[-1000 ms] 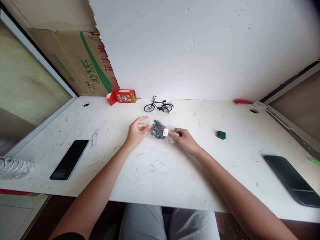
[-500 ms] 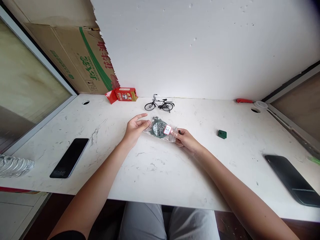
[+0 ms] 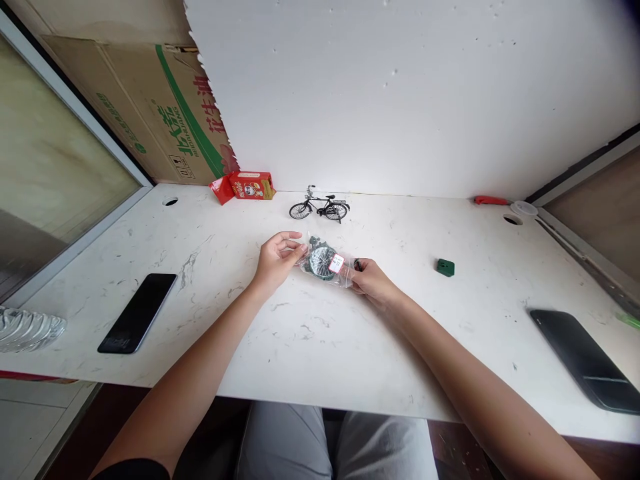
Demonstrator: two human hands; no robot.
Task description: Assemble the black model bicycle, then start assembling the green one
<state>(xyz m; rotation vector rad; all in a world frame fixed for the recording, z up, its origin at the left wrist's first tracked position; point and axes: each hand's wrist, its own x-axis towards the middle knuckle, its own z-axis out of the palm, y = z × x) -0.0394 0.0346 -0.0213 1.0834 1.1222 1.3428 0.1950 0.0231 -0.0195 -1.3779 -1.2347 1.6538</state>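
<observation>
A clear plastic bag (image 3: pixel 325 261) with dark green parts inside, a spoked wheel among them, is stretched between my hands above the table. It carries a white label with a red edge. My left hand (image 3: pixel 279 259) pinches the bag's left end between thumb and fingers. At the other end, my right hand (image 3: pixel 371 280) has its fingers closed on the bag; a dark ring-like item shows by the fingers. Just behind the bag, a black model bicycle (image 3: pixel 320 205) stands upright on the table.
On the white table (image 3: pixel 310 360) lie a phone (image 3: pixel 139 313) at left, a dark flat case (image 3: pixel 587 360) at right and a small green block (image 3: pixel 445 267). A red box (image 3: pixel 254 186) and a red-handled tool (image 3: pixel 491 200) are along the back. A clear ridged bottle (image 3: pixel 30 329) lies far left.
My left hand has shifted slightly to the right, closer to my right hand, and the bag has moved a little the same way. The bicycle has stayed in place.
</observation>
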